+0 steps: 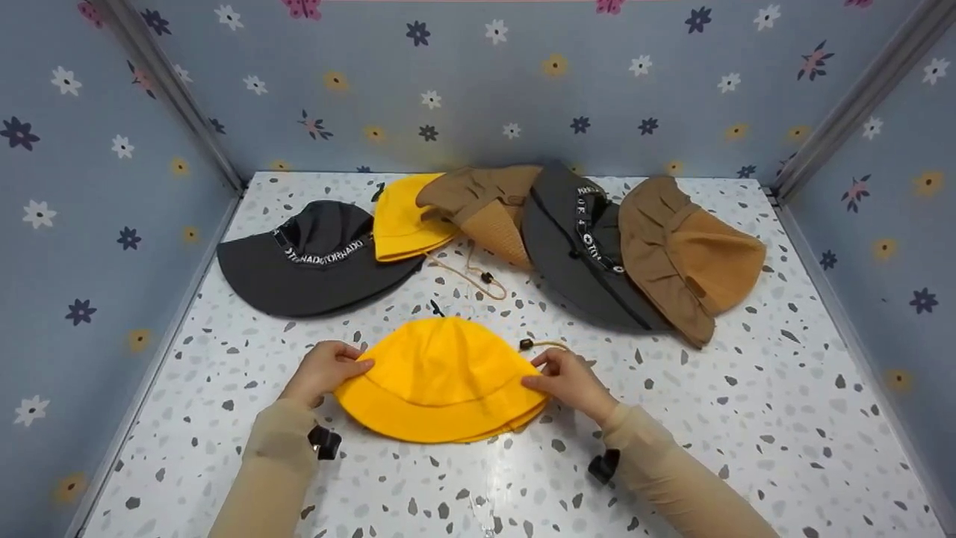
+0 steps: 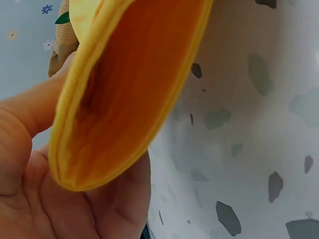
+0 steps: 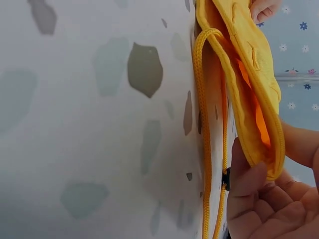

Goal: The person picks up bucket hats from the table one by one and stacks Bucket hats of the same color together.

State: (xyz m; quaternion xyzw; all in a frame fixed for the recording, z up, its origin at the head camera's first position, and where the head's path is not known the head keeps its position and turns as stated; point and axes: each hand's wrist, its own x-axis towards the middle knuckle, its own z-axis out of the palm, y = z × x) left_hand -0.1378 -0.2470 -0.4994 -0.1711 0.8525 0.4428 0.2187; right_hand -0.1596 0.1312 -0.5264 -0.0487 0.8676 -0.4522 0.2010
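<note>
Yellow bucket hat (image 1: 441, 377) lies flat at lower centre of the head view on the speckled table (image 1: 747, 418). Left hand (image 1: 325, 370) pinches its left brim edge, right hand (image 1: 569, 379) pinches the right — thumb over, fingers under on both wrist views.

Risks, as I judge them:
- yellow chin cord (image 3: 202, 129) lies loose under the brim — could snag or get trapped in a fold
- grip is only at the edges, so the soft brim could slip or crease unevenly

Writing: band on the dark grey hat (image 1: 317, 258) at upper left reads "TORNADOTORNADO", seen inverted. Band on the second grey hat (image 1: 579, 250) is only partly legible.
</note>
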